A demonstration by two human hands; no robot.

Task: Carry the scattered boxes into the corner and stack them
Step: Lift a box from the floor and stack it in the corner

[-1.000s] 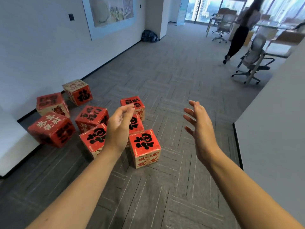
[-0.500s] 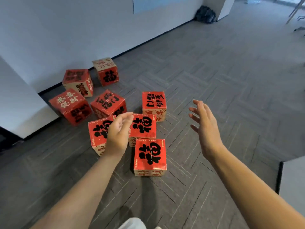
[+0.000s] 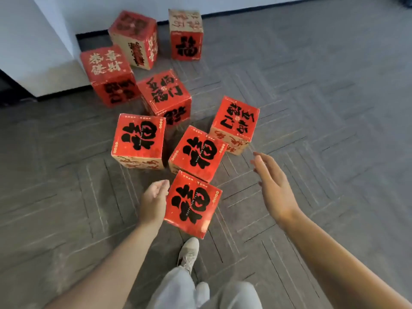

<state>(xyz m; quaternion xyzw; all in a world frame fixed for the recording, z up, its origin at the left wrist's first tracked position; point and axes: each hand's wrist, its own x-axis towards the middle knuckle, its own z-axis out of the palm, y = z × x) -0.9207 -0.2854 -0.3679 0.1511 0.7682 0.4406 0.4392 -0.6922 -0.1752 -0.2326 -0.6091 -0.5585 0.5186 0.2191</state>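
Both loose (empty), left hand (image 3: 153, 200) and right hand (image 3: 273, 186) have dropped beside nearest box (image 3: 192, 204).

Even soft indoor light, faint shadows, motion blur, wide-angle edge distortion.

Eight red cube boxes (image 3: 197, 152) (black calligraphy on faces) lying scattered, unstacked, across floor (image 3: 312, 108); nearest box (image 3: 192, 204) sitting askew beside next one.

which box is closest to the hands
The red box lowest in view, just ahead of the shoe: the left hand is beside its left edge; the other seven lie beyond it.
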